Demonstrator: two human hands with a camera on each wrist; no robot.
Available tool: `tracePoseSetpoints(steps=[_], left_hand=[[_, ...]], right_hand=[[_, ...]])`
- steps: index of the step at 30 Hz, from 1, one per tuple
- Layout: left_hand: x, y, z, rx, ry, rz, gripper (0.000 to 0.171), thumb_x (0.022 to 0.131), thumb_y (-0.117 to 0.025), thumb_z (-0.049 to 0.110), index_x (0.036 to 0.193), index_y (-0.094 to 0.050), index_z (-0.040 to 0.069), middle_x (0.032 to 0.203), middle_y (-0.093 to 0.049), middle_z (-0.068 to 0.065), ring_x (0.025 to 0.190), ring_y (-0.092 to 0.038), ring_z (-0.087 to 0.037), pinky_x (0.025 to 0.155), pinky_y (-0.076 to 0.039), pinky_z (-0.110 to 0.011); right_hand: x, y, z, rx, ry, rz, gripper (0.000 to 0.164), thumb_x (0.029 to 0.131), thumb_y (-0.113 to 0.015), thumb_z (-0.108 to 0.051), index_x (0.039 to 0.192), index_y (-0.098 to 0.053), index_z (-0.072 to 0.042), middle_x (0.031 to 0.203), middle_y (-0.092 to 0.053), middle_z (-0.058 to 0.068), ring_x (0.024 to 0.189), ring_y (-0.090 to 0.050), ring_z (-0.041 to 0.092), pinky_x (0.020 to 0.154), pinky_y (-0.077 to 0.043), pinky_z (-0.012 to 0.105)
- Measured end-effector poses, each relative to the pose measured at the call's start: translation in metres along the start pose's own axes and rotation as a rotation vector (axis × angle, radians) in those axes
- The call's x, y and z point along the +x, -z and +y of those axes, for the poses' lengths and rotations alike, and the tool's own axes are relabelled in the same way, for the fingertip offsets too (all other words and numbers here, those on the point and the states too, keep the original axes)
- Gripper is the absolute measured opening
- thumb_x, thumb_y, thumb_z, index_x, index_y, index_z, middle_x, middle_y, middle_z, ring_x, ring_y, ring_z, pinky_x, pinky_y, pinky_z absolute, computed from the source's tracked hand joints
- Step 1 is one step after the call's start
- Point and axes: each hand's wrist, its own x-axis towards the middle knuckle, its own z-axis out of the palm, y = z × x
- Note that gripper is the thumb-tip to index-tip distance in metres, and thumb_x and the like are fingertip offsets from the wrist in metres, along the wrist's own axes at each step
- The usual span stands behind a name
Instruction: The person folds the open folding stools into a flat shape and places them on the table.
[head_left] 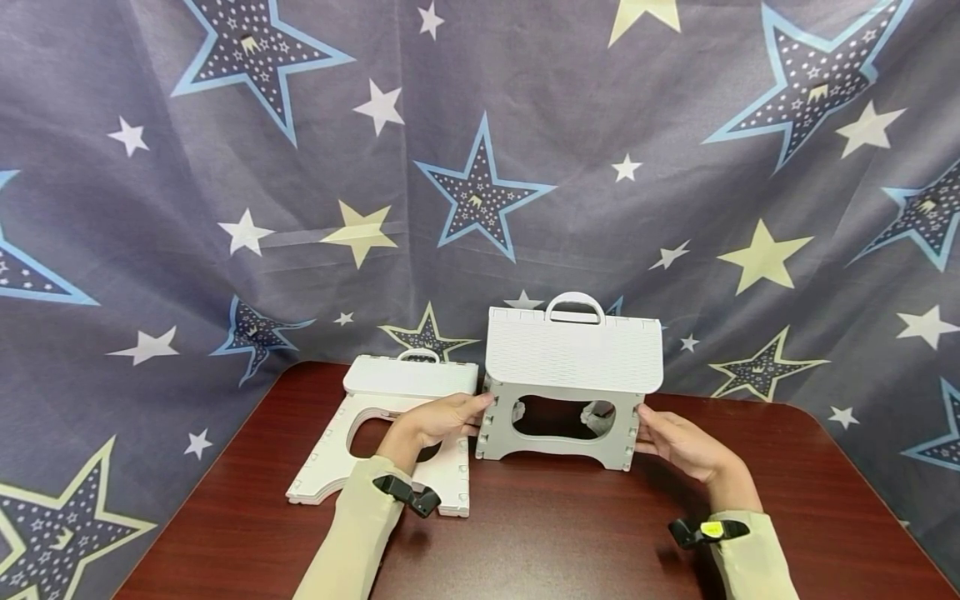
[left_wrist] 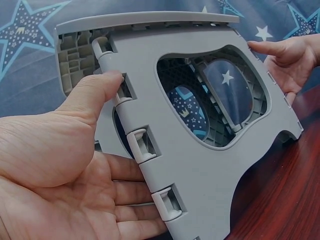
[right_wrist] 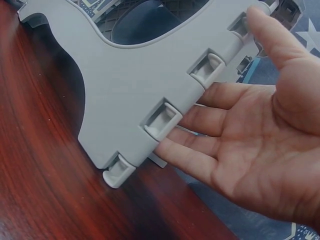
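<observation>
A pale grey folding step stool (head_left: 573, 354) stands on the table, its textured top tilted toward me and a carry handle (head_left: 576, 297) sticking up at the back. My left hand (head_left: 442, 418) holds its left side edge; in the left wrist view the thumb (left_wrist: 97, 90) lies on the hinged front edge and the fingers reach behind it. At the opposite edge, my right hand (head_left: 684, 446) grips with the thumb in front and fingers behind, as the right wrist view shows. The opening in the front panel (left_wrist: 200, 180) reveals ribbed inner panels.
To the left, a second white folding stool (head_left: 408, 375) lies folded flat on the dark red wooden table (head_left: 555, 533), partly behind my left forearm. A star-patterned cloth (head_left: 315, 192) hangs behind the table. Each wrist wears a black strap (head_left: 408, 493).
</observation>
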Motion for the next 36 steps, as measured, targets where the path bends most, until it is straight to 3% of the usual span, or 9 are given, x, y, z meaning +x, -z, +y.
tracePoseSetpoints(steps=[6, 13, 24, 33, 36], left_hand=[[0.0006, 0.0010, -0.0013, 0.018, -0.002, 0.000, 0.082, 0.108, -0.040, 0.052, 0.150, -0.028, -0.017, 0.152, -0.041, -0.035, 0.144, -0.041, -0.042, 0.122, -0.034, -0.051], [0.0001, 0.0007, -0.0010, 0.016, 0.004, 0.001, 0.079, 0.109, -0.039, 0.050, 0.150, -0.029, -0.017, 0.151, -0.042, -0.034, 0.141, -0.043, -0.037, 0.122, -0.034, -0.051], [-0.0007, 0.0001, -0.0006, 0.010, 0.003, 0.010, 0.080, 0.107, -0.042, 0.053, 0.148, -0.033, -0.015, 0.147, -0.048, -0.031, 0.133, -0.050, -0.029, 0.121, -0.036, -0.050], [0.0014, 0.0024, -0.0005, -0.019, -0.002, -0.014, 0.064, 0.111, -0.038, 0.042, 0.142, -0.042, -0.014, 0.139, -0.058, -0.023, 0.125, -0.057, -0.020, 0.120, -0.038, -0.048], [0.0005, 0.0040, 0.0001, -0.011, -0.010, -0.012, 0.060, 0.112, -0.038, 0.037, 0.141, -0.044, -0.014, 0.140, -0.058, -0.024, 0.127, -0.057, -0.023, 0.118, -0.040, -0.047]], right_hand=[[0.0011, -0.0009, -0.0004, -0.001, 0.002, -0.001, 0.045, 0.115, -0.021, -0.025, 0.136, -0.060, -0.019, 0.134, -0.067, -0.004, 0.125, -0.061, 0.006, 0.106, -0.050, 0.025], [0.0009, -0.0022, -0.0009, 0.014, 0.011, -0.007, 0.047, 0.115, -0.020, -0.025, 0.140, -0.056, -0.010, 0.133, -0.067, -0.003, 0.125, -0.061, 0.007, 0.107, -0.050, 0.025], [0.0024, -0.0025, -0.0006, 0.003, 0.015, -0.006, 0.047, 0.115, -0.020, -0.025, 0.138, -0.058, -0.009, 0.130, -0.068, -0.003, 0.123, -0.062, 0.007, 0.106, -0.050, 0.024], [0.0008, -0.0004, -0.0012, 0.032, 0.022, -0.020, 0.047, 0.115, -0.019, -0.022, 0.138, -0.057, -0.009, 0.132, -0.068, -0.001, 0.124, -0.062, 0.009, 0.107, -0.050, 0.026], [-0.0001, 0.0000, -0.0028, 0.030, 0.027, -0.020, 0.046, 0.115, -0.020, -0.021, 0.140, -0.055, -0.005, 0.134, -0.067, 0.001, 0.125, -0.062, 0.009, 0.107, -0.050, 0.026]])
